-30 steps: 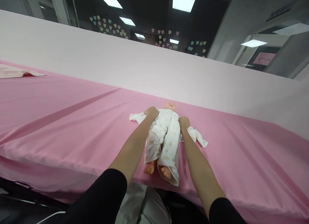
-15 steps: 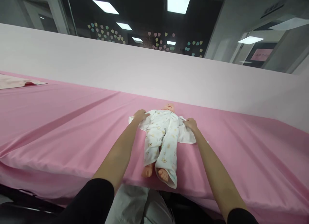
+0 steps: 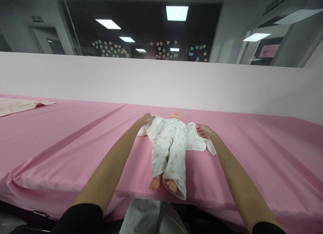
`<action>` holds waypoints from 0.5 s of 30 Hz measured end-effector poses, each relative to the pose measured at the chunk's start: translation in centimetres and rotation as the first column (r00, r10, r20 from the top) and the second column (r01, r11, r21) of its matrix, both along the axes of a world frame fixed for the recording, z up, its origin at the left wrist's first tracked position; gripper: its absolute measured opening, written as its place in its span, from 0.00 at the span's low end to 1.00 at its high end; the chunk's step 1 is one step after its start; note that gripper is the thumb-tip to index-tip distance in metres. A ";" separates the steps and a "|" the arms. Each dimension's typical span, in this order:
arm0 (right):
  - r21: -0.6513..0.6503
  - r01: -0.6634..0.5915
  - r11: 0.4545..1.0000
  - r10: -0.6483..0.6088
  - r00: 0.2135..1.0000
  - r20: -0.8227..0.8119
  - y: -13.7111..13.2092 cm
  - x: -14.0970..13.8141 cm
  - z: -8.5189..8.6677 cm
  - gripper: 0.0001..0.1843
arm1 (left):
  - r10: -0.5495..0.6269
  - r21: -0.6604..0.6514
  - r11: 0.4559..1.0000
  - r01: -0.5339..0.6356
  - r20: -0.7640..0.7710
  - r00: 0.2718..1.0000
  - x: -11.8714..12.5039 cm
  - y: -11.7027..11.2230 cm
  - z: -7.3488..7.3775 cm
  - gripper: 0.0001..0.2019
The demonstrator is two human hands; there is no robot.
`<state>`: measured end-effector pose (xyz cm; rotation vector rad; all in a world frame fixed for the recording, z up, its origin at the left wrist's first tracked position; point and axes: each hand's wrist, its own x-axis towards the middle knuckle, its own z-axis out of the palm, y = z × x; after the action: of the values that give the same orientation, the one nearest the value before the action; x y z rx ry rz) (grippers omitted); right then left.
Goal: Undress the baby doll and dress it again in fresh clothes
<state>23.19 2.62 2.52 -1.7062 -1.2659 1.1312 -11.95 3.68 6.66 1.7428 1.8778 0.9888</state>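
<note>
A baby doll [image 3: 176,114] lies on its back, feet toward me, its bare feet poking out of white printed trousers [image 3: 174,156]. A white printed shirt [image 3: 195,139] is spread out on both sides of its upper body. My left hand [image 3: 147,119] rests at the shirt's left part, its fingers stretched toward the doll and touching the cloth. Over the right part of the shirt, my right hand [image 3: 206,131] is open with fingers apart. The doll's torso is covered by clothing, and most of its head is out of sight.
A pink sheet [image 3: 88,153] with folds covers the wide table. At the far left lies a pale folded cloth [image 3: 17,105]. A white low wall [image 3: 151,80] runs along the back, below glass with heart-shaped stickers [image 3: 111,48].
My right hand has let go of the shirt and opened, moving slightly right. The left hand's fingers have straightened at the cloth. My view has tilted up and levelled.
</note>
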 end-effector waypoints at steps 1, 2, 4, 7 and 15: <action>-0.020 -0.002 1.000 0.003 1.000 0.026 0.0 0.2 -0.1 0.15 | -0.044 -0.006 0.999 0.044 0.021 0.999 1.1 -0.5 1.2 0.11; -0.035 -0.006 0.999 0.008 0.998 0.059 -0.1 0.3 -0.2 0.14 | -0.113 -0.015 0.993 0.114 0.049 0.992 2.4 -1.1 2.2 0.11; -0.048 -0.020 0.999 0.026 0.992 0.126 -0.1 0.3 -0.3 0.13 | -0.403 -0.063 0.906 0.418 0.167 0.900 5.1 -2.8 3.6 0.12; -0.031 -0.040 0.999 0.045 0.978 0.204 -0.1 0.1 -0.4 0.14 | -0.632 -0.029 0.759 0.651 0.207 0.746 7.9 -5.1 3.7 0.16; 0.026 -0.156 0.987 0.143 0.951 0.275 -0.2 0.0 -0.4 0.14 | -0.293 0.267 0.925 0.271 0.044 0.955 7.3 -4.6 -5.7 0.19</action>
<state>23.14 2.46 2.13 -1.7997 -1.6029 0.9640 -4.64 -0.88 0.94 2.0153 1.4430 1.2116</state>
